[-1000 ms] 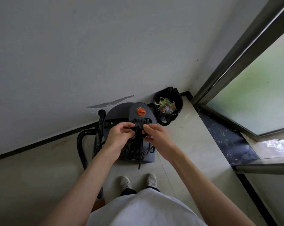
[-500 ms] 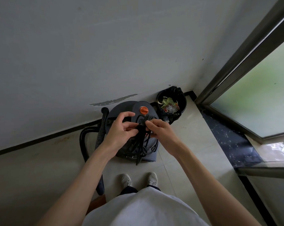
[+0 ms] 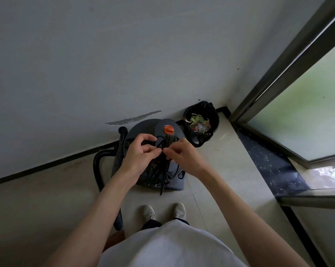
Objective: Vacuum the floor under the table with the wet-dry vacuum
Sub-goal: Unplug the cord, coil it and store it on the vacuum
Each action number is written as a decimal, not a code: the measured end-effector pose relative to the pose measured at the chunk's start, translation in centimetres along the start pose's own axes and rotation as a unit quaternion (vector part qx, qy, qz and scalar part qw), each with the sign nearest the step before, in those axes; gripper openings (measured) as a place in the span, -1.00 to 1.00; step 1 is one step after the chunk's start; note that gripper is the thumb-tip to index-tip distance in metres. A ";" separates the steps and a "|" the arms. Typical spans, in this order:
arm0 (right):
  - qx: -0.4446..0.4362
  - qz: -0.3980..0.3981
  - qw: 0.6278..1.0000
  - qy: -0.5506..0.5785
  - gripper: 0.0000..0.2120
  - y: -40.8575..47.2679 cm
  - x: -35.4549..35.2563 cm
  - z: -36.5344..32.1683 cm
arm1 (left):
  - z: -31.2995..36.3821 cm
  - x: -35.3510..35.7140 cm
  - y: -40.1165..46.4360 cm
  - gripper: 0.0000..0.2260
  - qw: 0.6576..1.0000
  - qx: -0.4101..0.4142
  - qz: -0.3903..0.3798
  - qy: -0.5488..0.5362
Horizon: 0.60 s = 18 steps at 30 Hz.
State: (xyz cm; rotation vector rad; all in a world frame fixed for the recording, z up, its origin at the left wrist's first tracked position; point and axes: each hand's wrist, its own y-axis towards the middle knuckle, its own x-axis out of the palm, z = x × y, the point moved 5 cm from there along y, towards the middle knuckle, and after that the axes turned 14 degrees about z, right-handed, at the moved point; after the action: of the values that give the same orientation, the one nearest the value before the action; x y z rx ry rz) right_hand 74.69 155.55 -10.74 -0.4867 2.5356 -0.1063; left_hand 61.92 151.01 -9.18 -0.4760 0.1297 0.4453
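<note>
- Head view: the vacuum [image 3: 155, 130] is stood on the floor [image 3: 220, 170] against the far wall, a bin [image 3: 215, 116] just to its right.
- Its bundled cord [image 3: 165, 143] is pinched by the left hand [image 3: 137, 157] and the right hand [image 3: 184, 157], each grip grasping a strand.
- The step in hand is judged to be unwinding; next, the cord must be freed and plugged in.

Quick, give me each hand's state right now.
Left hand: pinching the black power cord bundled on the vacuum.
Right hand: pinching the same cord.
</note>
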 end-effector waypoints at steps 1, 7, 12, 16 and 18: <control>0.003 0.007 1.000 -0.003 -0.76 0.1 0.2 0.3 | 0.0 0.0 0.0 -0.76 1.000 0.000 0.002 0.001; 0.020 0.036 0.999 0.026 -0.52 0.3 -0.8 0.8 | 0.5 -0.1 0.3 -0.78 0.996 0.033 -0.035 0.069; -0.078 -0.091 0.980 -0.159 -0.65 0.8 -0.8 0.2 | 1.4 0.0 0.6 -0.82 0.990 0.056 -0.076 0.104; -0.078 -0.121 0.987 -0.073 -0.77 1.1 0.3 1.3 | 1.4 0.6 1.0 -0.79 0.988 0.047 -0.103 0.105; -0.041 -0.093 0.994 -0.039 -0.80 0.9 1.2 2.3 | 0.7 0.8 1.1 -0.80 0.987 0.040 -0.097 0.123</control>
State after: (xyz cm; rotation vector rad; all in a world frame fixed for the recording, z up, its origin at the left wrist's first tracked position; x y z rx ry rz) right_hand 74.74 156.01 -13.46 -0.7456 2.4206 -0.0518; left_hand 62.14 152.47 -9.20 -0.4587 0.3347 0.1894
